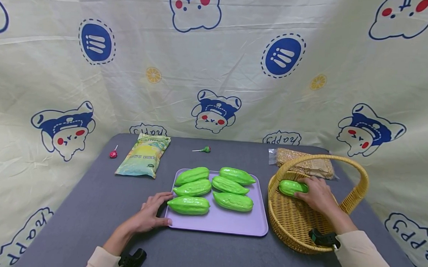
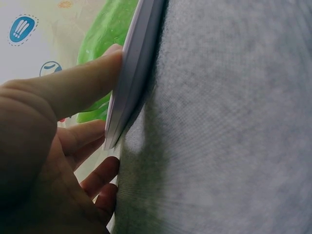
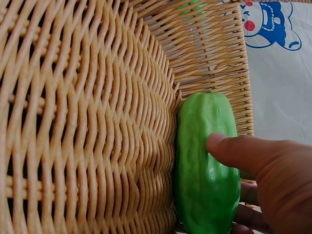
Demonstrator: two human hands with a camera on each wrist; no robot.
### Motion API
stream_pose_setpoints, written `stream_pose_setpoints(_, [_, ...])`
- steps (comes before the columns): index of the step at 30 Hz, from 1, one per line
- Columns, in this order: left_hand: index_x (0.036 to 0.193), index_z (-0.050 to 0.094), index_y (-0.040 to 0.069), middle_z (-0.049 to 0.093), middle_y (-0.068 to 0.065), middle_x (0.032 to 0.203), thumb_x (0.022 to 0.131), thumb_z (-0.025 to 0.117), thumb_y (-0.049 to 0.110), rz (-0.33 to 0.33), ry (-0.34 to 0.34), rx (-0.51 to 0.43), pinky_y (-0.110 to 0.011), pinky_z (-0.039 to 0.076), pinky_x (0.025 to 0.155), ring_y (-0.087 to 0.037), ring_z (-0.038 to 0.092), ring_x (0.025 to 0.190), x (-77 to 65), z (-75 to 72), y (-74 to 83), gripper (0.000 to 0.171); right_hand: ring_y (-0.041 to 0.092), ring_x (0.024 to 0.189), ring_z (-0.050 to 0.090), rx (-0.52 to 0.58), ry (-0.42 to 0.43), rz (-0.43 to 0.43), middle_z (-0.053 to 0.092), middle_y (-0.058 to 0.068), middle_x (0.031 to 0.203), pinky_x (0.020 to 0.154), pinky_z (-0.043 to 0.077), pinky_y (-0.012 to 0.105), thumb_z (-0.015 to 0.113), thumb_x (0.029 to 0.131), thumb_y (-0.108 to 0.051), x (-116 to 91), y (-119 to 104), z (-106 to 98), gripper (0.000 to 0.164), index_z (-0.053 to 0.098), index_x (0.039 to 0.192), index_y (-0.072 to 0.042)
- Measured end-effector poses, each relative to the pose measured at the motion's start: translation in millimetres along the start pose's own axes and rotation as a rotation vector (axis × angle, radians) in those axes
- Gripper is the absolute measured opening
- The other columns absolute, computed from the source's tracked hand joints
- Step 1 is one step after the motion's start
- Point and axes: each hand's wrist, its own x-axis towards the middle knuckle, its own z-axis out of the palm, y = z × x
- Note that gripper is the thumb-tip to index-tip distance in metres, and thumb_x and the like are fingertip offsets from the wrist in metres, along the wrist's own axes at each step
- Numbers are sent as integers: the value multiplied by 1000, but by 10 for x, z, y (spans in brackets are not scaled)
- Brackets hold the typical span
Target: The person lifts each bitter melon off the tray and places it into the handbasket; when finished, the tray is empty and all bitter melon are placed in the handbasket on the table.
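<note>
My right hand point(image 1: 317, 193) reaches inside the wicker basket point(image 1: 292, 230) and grips a green bitter melon point(image 1: 290, 187). In the right wrist view the thumb lies on the near side of this bitter melon point(image 3: 207, 185), with other fingers partly hidden behind it. The melon lies against the woven basket wall point(image 3: 122, 122). At the left edge of the lilac tray point(image 1: 228, 226), my left hand point(image 1: 150, 213) touches the rim with spread thumb and fingers. The left wrist view has the thumb and forefinger against the tray's edge point(image 2: 131, 68). Several bitter melons point(image 1: 189, 205) lie on the tray in two columns.
A yellow-green packet point(image 1: 144, 156) and a red lollipop point(image 1: 113, 152) lie at the back left of the grey table point(image 1: 91, 207). A green lollipop point(image 1: 206, 149) lies behind the tray. Behind the basket, with its arched handle point(image 1: 362, 182), is a clear bag of brown food point(image 1: 301, 162).
</note>
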Motion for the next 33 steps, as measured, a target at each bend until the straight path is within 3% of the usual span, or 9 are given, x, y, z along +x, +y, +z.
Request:
stream_pose_setpoints(12, [139,43,9,35,-12,147,78,73,36,-8,-1,-1,-41,24,87,-34,31,126,-4,-5,21,73,52,116,37,80,3,-20,49,31,126,93,26,68,71,81,-31,-36,-98,-182,59,53,126,3])
stream_pose_setpoints(23, [139,43,8,36,-12,146,78,74,36,-2,10,14,-42,25,87,-34,32,126,-6,4,16,74,44,114,43,143,43,-74,55,24,122,87,35,62,72,81,-30,-226,-337,-392,57,54,127,-2])
stream_pose_setpoints(29, [139,44,8,36,-12,146,77,75,35,3,21,16,-41,25,87,-34,32,126,-5,9,20,74,44,118,43,175,46,-90,53,24,128,89,35,64,68,83,-42,-366,-506,-491,61,54,129,-4])
stream_pose_setpoints(33, [139,44,8,36,-12,146,77,75,35,3,21,15,-40,24,87,-34,32,126,-5,8,22,74,43,114,49,158,91,-136,57,23,123,88,38,62,70,82,-40,-449,-621,-509,58,56,126,-4])
